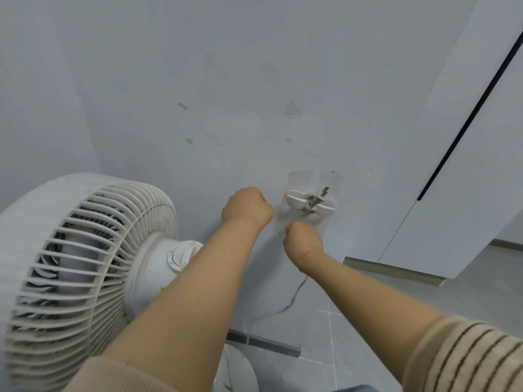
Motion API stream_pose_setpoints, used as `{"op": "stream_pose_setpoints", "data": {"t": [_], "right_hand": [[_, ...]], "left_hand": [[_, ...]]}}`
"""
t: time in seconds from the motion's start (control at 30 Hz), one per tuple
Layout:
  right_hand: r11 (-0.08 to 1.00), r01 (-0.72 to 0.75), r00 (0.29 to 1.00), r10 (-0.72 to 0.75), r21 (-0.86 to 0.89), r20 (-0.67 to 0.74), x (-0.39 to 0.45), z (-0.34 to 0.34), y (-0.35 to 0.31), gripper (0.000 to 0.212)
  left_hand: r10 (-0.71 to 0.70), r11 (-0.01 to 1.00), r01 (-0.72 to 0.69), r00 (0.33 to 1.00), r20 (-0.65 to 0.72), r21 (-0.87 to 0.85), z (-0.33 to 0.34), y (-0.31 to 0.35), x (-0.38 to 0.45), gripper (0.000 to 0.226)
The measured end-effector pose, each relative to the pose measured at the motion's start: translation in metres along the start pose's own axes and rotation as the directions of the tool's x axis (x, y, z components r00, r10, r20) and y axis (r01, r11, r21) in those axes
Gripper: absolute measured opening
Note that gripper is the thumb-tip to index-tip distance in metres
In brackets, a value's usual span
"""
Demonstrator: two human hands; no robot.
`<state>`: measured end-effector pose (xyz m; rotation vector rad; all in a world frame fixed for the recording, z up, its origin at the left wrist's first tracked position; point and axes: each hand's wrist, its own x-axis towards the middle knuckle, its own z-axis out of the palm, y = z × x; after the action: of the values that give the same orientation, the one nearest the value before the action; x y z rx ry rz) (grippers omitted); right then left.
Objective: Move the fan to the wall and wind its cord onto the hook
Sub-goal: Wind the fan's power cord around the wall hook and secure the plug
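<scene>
Fan: off-white, ribbed round grille, rear motor housing with a dial knob, standing close against the wall, left of the hook. Its round base shows below the forearms.

Hook: white plastic cleat on a clear adhesive pad on the wall; the plug, metal prongs out, sits on it.

Left hand: just left of the hook, fingers curled into a fist; contents cannot be told.

Right hand: just below the hook, fingers curled, apparently gripping the cord, which hangs grey beneath it along the wall.
</scene>
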<state>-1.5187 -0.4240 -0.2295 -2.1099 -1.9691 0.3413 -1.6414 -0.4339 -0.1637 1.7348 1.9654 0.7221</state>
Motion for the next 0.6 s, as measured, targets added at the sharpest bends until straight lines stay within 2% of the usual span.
{"op": "stream_pose_setpoints", "data": {"t": [0.07,0.17,0.33,0.47,0.6], "right_hand": [[0.985,0.050,0.998,-0.043,-0.166,0.046,0.008,-0.015,-0.008,0.023],[0.949,0.129,0.992,-0.120,-0.288,0.049,0.013,-0.029,-0.020,0.020],[0.978,0.128,0.985,-0.106,-0.163,0.140,0.016,-0.051,-0.033,0.031],[0.972,0.170,0.985,-0.164,-0.161,0.051,0.012,-0.068,-0.033,0.034],[0.986,0.158,0.986,-0.161,-0.060,-0.050,0.019,-0.073,-0.026,0.027]], "left_hand": [[-0.043,0.999,0.043,0.999,-0.011,-0.010,-0.003,0.000,0.000,0.027],[-0.071,0.997,0.070,0.997,-0.018,-0.028,-0.004,-0.001,0.000,0.029],[-0.081,0.995,0.080,0.997,-0.014,-0.054,-0.003,0.000,0.000,0.030],[-0.086,0.994,0.085,0.996,-0.016,-0.062,-0.003,0.002,0.000,0.026],[-0.079,0.995,0.078,0.997,-0.015,-0.069,-0.001,0.005,-0.001,0.027]]}}
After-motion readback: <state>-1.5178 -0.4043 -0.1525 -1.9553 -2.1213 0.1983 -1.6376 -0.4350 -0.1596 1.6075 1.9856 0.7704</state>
